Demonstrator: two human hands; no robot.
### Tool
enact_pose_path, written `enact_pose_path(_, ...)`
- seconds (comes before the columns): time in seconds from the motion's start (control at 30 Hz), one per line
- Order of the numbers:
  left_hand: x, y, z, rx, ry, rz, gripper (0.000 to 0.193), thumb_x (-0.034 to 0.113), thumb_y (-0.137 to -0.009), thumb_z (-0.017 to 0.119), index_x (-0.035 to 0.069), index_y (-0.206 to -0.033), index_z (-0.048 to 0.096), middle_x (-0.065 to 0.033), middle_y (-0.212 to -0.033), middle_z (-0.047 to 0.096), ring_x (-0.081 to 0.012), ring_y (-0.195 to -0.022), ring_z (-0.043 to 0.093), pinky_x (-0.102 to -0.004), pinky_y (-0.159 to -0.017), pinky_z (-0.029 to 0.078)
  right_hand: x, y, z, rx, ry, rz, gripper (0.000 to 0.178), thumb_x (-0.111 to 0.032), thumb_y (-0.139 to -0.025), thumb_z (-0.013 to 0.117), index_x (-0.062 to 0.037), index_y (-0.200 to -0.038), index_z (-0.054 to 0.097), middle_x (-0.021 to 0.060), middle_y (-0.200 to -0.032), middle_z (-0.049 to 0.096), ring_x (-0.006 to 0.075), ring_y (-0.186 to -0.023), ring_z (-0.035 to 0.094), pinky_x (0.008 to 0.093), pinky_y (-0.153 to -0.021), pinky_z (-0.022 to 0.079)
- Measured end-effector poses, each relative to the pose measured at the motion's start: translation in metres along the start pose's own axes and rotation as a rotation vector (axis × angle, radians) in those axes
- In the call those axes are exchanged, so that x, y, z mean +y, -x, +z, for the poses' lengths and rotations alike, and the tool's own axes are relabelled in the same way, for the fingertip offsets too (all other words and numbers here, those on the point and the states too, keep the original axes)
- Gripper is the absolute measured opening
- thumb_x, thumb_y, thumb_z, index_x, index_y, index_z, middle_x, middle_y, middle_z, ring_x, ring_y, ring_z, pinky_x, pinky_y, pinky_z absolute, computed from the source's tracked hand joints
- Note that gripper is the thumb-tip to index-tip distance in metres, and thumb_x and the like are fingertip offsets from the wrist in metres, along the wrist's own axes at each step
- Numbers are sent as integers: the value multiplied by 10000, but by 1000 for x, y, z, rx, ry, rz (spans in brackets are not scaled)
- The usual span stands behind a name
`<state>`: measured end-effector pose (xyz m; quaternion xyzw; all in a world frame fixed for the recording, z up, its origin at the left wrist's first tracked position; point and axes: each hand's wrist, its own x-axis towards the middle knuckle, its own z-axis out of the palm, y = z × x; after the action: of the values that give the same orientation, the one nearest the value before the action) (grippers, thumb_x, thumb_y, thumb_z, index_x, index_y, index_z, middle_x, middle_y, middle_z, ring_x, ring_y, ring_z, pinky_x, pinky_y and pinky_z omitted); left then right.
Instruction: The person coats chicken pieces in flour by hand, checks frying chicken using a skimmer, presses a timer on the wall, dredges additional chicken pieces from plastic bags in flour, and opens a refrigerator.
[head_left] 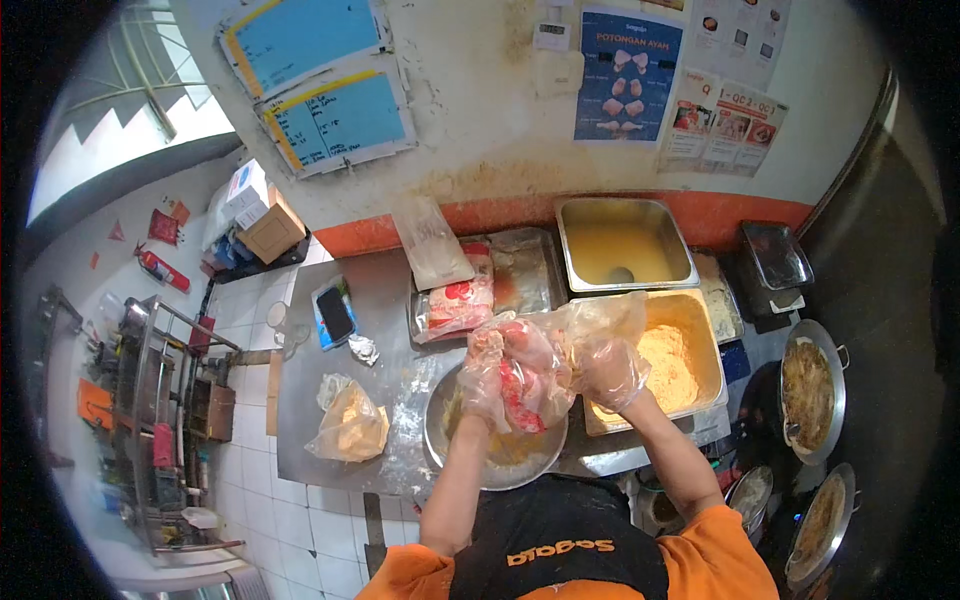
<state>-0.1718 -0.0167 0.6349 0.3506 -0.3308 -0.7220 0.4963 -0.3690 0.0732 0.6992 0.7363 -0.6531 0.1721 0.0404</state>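
Observation:
My left hand [484,385], in a clear plastic glove, is closed round the left side of a clear plastic bag [535,375] with raw, pinkish-red meat inside. My right hand [612,372], gloved likewise, grips the bag's right side, its fingers partly hidden by plastic. The bag hangs over a round metal bowl [437,440] that has some yellowish liquid in it. Close to my right hand stands a steel pan [718,370] of orange-yellow flour [668,365]. Behind the bag, a metal tray [540,262] holds a red-and-white package [462,300].
A deep steel pan of yellowish liquid [620,245] stands at the back. Left on the table are a phone [335,315], crumpled foil [363,349] and a bag of yellow powder [352,425]. Two frying woks [812,390] [822,525] are at the right.

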Motion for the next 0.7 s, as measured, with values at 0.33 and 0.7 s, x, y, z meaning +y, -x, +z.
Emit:
enact_pose_path(0.33,15,-13,-36,168,62,-224,391,413,-1008,703,218,-1325,582,31,-1224,644,-152,-1070,630,-380,-861,571,8,2,-43,280,-490,84,176,-203,-873,799,-54,-942,737,120,-784,709,243,-609,650,373,-571,534)
enact_pose_path(0.7,32,10,-86,-103,453,-221,760,621,-1038,502,68,-1557,443,-144,-1497,564,-337,-1313,587,-500,-1093,517,-4,49,-110,791,-1253,519,321,-278,-953,734,17,-1052,656,122,-996,716,133,-672,633,260,-520,504)
